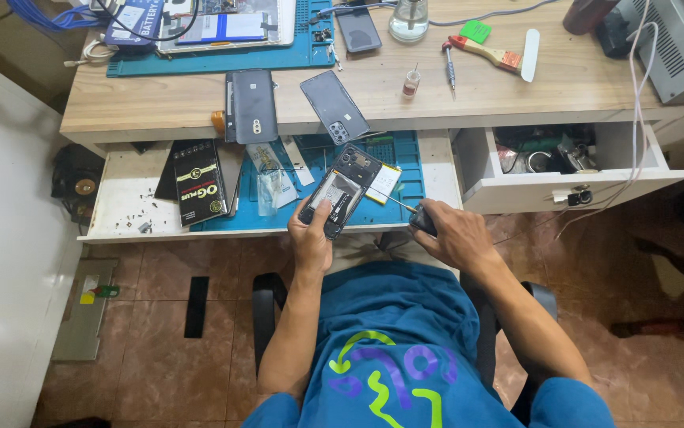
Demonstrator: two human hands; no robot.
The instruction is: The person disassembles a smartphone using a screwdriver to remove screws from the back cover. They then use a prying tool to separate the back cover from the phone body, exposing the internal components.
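My left hand (pixel 311 235) grips the near end of an opened black phone (pixel 342 190) that lies tilted on the blue mat (pixel 401 158) in the pulled-out drawer. Its back is off and the insides show. A pale battery (pixel 382 181) lies against the phone's right side. My right hand (pixel 451 235) holds a screwdriver (pixel 415 215) by its dark handle, the thin shaft pointing left toward the phone.
Two phone back covers (pixel 251 105) (pixel 335 106) lie on the wooden desk's front edge. A black box (pixel 198 182) and plastic bags (pixel 272 186) sit in the drawer's left part. An open drawer (pixel 571 178) with tools juts out at right. Brush, bottle and another screwdriver lie farther back.
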